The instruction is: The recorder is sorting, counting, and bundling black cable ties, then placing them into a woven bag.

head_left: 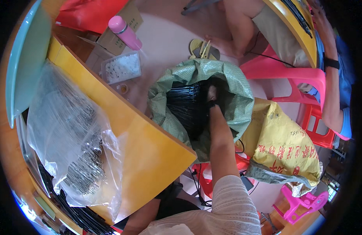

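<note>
My right arm reaches down into a green woven sack (237, 88) with a rolled-down rim. Inside, a bundle of thin black rods (183, 94) fills the left part. My right hand (213, 94), with a dark band at the wrist, is deep in the sack beside the rods. Its fingers are lost in shadow, so I cannot tell what they hold. Some bare skin shows at the bottom edge near the table, but my left hand is not in view.
An orange-yellow table (149, 145) holds a clear plastic bag (77, 145) of metal wire pieces. Around the sack are a yellow sack (286, 145), a pink chair (284, 74), a pink bottle (126, 33) and a plastic tub (122, 67). Another person sits at the far right.
</note>
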Available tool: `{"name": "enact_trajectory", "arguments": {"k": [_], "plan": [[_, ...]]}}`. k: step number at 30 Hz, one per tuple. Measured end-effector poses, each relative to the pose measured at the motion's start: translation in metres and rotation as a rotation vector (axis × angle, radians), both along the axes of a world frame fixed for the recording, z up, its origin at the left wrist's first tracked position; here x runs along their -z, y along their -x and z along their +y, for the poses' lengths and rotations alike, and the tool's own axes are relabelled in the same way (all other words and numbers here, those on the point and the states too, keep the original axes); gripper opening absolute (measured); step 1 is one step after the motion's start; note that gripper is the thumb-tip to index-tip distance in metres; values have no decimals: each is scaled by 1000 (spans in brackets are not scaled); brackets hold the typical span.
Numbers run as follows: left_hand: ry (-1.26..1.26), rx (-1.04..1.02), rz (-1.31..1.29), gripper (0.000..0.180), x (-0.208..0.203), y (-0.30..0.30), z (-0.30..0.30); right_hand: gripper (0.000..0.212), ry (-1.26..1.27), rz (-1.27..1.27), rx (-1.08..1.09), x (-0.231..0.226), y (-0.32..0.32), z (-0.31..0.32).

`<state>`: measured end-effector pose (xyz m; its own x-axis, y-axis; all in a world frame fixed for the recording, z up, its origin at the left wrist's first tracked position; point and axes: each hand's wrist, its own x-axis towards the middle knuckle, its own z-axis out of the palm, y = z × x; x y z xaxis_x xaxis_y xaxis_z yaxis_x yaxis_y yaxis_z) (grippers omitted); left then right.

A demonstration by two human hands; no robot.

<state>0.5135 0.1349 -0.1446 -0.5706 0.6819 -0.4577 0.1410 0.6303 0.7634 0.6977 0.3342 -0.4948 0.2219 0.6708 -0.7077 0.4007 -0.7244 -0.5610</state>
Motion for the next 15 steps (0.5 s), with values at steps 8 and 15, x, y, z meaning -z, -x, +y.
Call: {"name": "enact_trajectory", "arguments": {"k": [8, 15], "plan": [[-32, -110, 21, 34, -15, -11, 24, 55, -79, 0, 30, 15, 6, 9], [-7, -149, -42, 41, -24, -11, 27, 48, -175, -3, 62, 22, 27, 16]]}}
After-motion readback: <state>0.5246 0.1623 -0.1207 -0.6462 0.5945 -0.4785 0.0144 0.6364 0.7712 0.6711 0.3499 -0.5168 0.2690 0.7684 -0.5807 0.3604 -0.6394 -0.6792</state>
